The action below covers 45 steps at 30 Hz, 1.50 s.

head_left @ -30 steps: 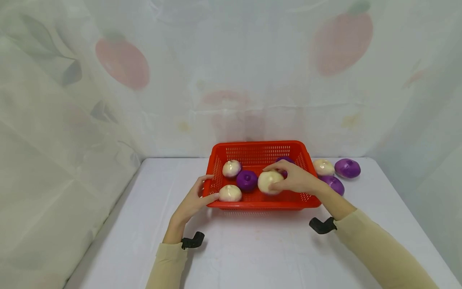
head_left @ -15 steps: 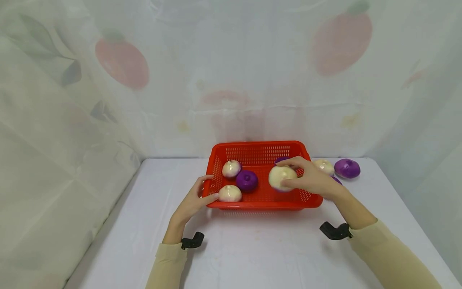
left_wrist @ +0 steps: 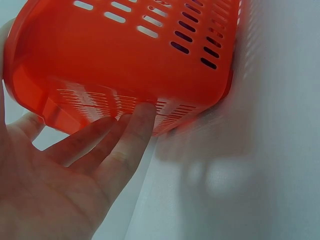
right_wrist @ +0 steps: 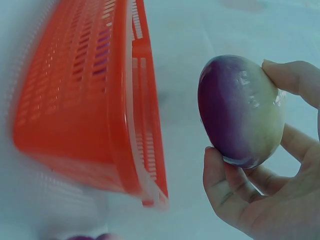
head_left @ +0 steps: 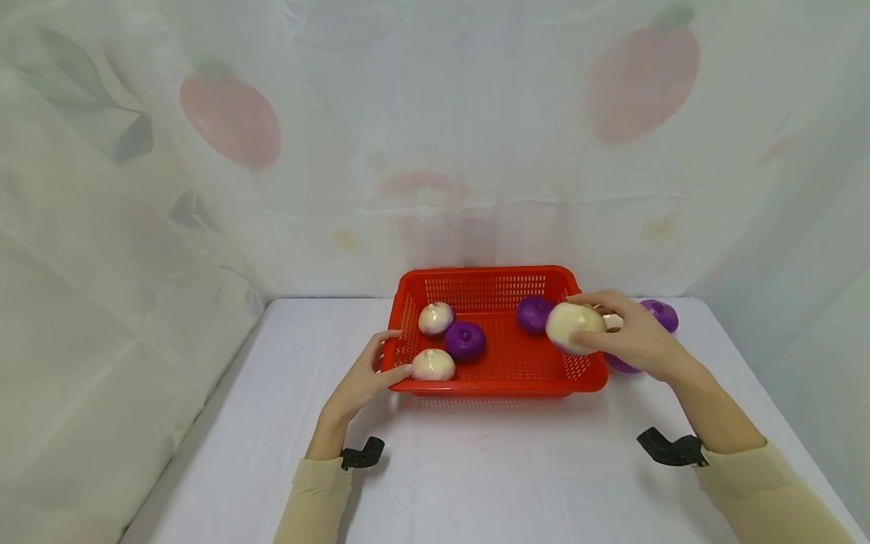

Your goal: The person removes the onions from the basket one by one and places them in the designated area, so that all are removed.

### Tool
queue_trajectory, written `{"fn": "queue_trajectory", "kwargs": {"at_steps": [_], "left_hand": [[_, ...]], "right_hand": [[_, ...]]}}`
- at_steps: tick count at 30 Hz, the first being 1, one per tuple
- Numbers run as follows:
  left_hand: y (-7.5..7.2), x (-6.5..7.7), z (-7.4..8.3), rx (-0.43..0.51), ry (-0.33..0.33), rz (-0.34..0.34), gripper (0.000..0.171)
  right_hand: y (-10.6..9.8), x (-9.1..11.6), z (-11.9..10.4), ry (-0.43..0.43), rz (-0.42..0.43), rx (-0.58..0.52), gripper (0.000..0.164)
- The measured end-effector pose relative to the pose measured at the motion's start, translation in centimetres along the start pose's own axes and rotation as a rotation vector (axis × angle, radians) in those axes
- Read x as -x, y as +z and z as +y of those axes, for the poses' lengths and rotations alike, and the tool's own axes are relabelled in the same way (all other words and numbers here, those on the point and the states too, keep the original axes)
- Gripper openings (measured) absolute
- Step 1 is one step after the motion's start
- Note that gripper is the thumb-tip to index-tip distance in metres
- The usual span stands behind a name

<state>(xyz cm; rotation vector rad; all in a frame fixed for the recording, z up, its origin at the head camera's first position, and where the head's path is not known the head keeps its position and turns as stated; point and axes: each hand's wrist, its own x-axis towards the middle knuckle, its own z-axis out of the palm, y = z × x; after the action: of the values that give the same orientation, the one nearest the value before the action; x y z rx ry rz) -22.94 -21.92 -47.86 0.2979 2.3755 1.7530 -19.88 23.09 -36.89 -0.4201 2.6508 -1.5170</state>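
Observation:
My right hand holds a white-and-purple turnip between thumb and fingers, over the right rim of a red plastic basket. In the right wrist view the held turnip hangs clear of the basket wall, its purple side facing the basket. My left hand holds the basket's front left corner. Its thumb is at the rim, while in the left wrist view its fingers lie against the outer wall. Inside sit two pale turnips at the left and two purple turnips.
Right of the basket, more turnips lie on the white-covered table, partly hidden by my right hand; one purple turnip shows behind it. A printed curtain hangs along the back, with pale sheets at both sides.
My right hand has carried the pale turnip from inside the basket rightward to its right rim, uncovering the purple turnip at the back. My left hand stays at the corner.

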Motion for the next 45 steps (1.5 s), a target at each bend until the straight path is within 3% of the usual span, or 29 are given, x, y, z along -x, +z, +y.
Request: {"fn": "queue_trajectory", "kwargs": {"at_steps": [19,33,45], "left_hand": [[-0.1,0.0,0.0,-0.008,0.018,0.002,0.066],[-0.1,0.0,-0.1,0.000,0.024,-0.006,0.066],[-0.1,0.0,0.0,0.001,0.029,-0.005,0.063]], "right_hand": [[-4.9,2.6,4.7,0.008,0.210,0.135,0.052],[-6.8,3.6,9.9,0.062,0.306,0.067,0.050],[-6.7,4.2,13.8,0.171,0.310,-0.019,0.059]]}}
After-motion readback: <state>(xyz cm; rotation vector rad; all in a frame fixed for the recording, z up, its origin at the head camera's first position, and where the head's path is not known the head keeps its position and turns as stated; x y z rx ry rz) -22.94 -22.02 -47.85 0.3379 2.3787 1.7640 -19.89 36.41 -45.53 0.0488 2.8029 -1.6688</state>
